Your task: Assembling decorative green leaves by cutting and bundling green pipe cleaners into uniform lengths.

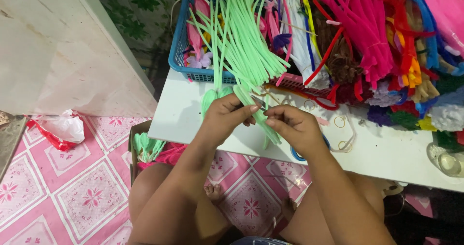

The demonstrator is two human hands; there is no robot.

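The table [193, 124] fills the right half of the view. On its far edge, at twelve o'clock, sits a basket [180, 47] with a bundle of stems [241, 37] leaning out of it toward six. At two o'clock a heap of pipe cleaners [386, 47] lies on the table. Both hands, left hand [224, 117] and right hand [295, 126], meet at centre over the near edge, a stem [251, 105] between them. A box [145, 148] stands on the floor [72, 192] at eight o'clock, under the table's left corner. A bag [60, 129] lies on the floor at nine. A jar [447, 163] stands at four.

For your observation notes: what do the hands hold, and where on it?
Both hands, left hand and right hand, pinch a looped green pipe cleaner near its middle.
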